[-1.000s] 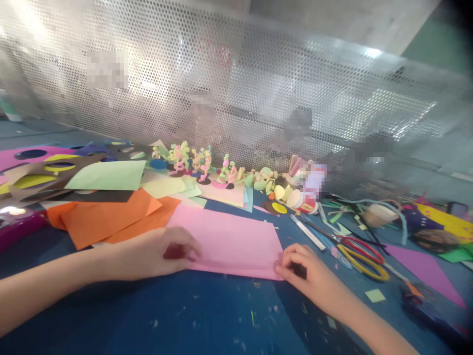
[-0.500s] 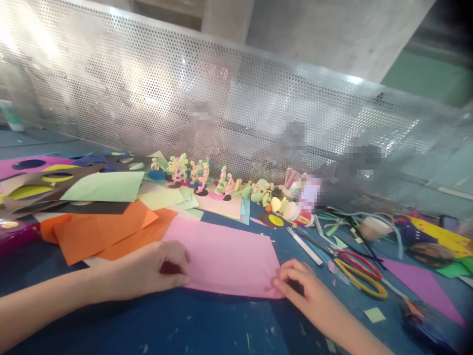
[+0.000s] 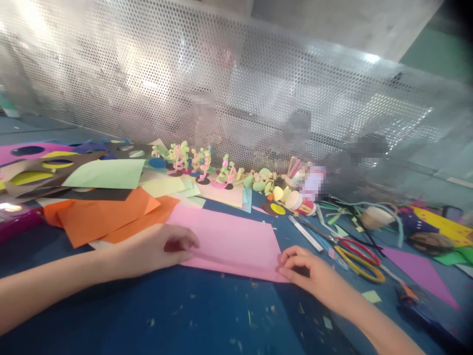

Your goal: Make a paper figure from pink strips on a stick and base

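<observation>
Since the frame half a second ago, the near edge of the pink sheet [image 3: 232, 236] has shifted back, so a wider pink strip now shows on the person's side of a raised ridge. The sheet lies on the blue table [image 3: 207, 320] between the two hands. The left hand [image 3: 151, 249] has its thumb and forefinger curled nearly together, pinching the ridge near its left end. The right hand [image 3: 320, 278] has thumb and fingertips drawn together on the near right corner; its other fingers are loosely curled. Orange paper [image 3: 111, 212] lies just beyond the left forearm, with a pale green sheet [image 3: 105, 173] behind it. Near the right hand lie scissors [image 3: 359, 241] with red and yellow handles, and a purple sheet [image 3: 421, 276] farther right.
</observation>
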The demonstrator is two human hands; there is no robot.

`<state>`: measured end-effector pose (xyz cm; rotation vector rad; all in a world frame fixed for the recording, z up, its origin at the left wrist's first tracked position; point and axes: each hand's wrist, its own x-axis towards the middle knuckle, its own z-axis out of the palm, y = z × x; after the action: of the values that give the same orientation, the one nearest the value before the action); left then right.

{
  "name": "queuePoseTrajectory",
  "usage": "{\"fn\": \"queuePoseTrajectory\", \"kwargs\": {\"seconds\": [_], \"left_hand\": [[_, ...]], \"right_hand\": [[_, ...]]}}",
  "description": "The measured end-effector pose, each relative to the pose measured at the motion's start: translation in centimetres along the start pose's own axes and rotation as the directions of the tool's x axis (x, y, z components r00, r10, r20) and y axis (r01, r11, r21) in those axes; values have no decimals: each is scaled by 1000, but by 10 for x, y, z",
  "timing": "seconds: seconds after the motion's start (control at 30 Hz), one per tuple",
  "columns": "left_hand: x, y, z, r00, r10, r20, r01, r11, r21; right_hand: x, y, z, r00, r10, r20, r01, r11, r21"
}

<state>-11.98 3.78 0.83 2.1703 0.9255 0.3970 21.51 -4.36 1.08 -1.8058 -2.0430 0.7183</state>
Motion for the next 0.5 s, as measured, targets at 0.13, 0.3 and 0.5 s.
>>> {"fn": "queuePoseTrajectory", "kwargs": {"seconds": [0.13, 0.3, 0.5], "left_hand": [[2, -5, 3, 1000, -8, -16, 8, 1000, 17], [2, -7, 5, 1000, 10, -24, -7, 994, 112], [-1, -2, 0, 997, 28, -71, -9, 967, 256]], "right_hand": [[0, -2, 1, 999, 17, -45, -19, 999, -34], [0, -3, 3, 996, 20, -86, -26, 998, -66], [-1, -2, 5, 995, 18, -97, -26, 996, -86]]}}
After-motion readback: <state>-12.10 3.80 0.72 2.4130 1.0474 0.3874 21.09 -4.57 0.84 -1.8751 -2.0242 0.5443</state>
